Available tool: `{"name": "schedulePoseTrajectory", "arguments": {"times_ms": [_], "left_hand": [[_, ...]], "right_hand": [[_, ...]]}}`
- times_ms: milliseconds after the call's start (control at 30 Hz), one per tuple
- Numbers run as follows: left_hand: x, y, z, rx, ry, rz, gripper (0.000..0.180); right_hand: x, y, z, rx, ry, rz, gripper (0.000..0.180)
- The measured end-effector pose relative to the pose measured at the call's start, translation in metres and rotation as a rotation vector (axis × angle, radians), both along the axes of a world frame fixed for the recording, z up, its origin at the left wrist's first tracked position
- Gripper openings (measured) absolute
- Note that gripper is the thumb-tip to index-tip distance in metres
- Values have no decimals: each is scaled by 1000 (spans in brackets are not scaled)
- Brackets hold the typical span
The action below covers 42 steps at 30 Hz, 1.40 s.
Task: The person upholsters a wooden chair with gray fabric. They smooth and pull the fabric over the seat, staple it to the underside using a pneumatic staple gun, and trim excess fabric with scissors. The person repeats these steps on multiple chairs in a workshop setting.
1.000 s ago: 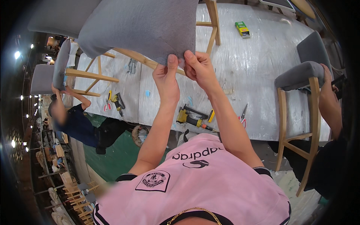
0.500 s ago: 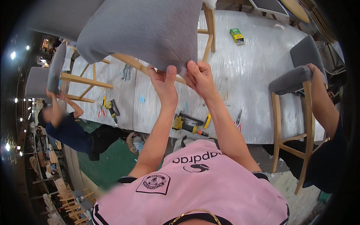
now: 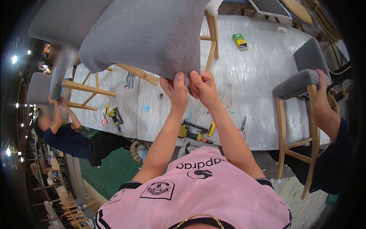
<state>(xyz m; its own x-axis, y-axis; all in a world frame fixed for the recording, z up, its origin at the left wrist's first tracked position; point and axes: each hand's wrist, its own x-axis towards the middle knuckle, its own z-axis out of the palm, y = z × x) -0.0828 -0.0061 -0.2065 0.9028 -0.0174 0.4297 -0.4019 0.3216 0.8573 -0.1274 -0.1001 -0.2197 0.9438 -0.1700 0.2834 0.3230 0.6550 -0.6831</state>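
Note:
A wooden-legged chair with grey upholstery (image 3: 141,34) stands on the wrapped table before me. At the near corner of its seat, the grey fabric is pinched by both my hands. My left hand (image 3: 176,89) grips the cloth edge with the thumb on top. Right beside it, my right hand (image 3: 204,87) is closed on the same corner, its thumb pressed on the cloth and the fingers curled below. What lies under the fabric there is hidden. Below my hands on the table lie a yellow-and-black staple gun (image 3: 192,131) and a yellow utility knife (image 3: 211,129).
Scissors (image 3: 243,129) lie right of my forearm; another staple gun (image 3: 115,116) is at left. A green-yellow box (image 3: 240,42) sits farther back on the plastic-wrapped table (image 3: 259,76). Co-workers handle grey chairs at left (image 3: 57,84) and right (image 3: 295,84).
My hands have shifted slightly, the left one closer to the right, still pinching the corner fabric. The right co-worker's other hand now shows with a tool by the chair.

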Motion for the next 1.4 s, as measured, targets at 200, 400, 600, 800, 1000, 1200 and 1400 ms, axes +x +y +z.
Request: {"name": "schedulePoseTrajectory", "arguments": {"times_ms": [200, 400, 600, 800, 1000, 1200, 1400], "left_hand": [[3, -7, -10, 82, -11, 85, 59], [-7, -2, -11, 161, -12, 124, 57], [-1, -2, -26, 49, -3, 88, 47], [-5, -10, -16, -47, -11, -16, 52], [-6, -11, -9, 4, -1, -53, 47], [-3, -20, 0, 0, -154, 50, 40], [-8, -8, -8, 50, -36, 10, 36]], "right_hand": [[-4, -6, -4, -49, 35, 53, 43], [3, -56, -215, -860, 436, -377, 27], [-109, -60, -366, -1839, 926, -77, 65], [-117, -62, -371, -1981, 856, -166, 36], [-95, -70, -366, -1931, 898, 134, 26], [-117, -63, -383, -1895, 895, 108, 50], [-117, -44, -372, -1773, 932, -24, 53]]}}
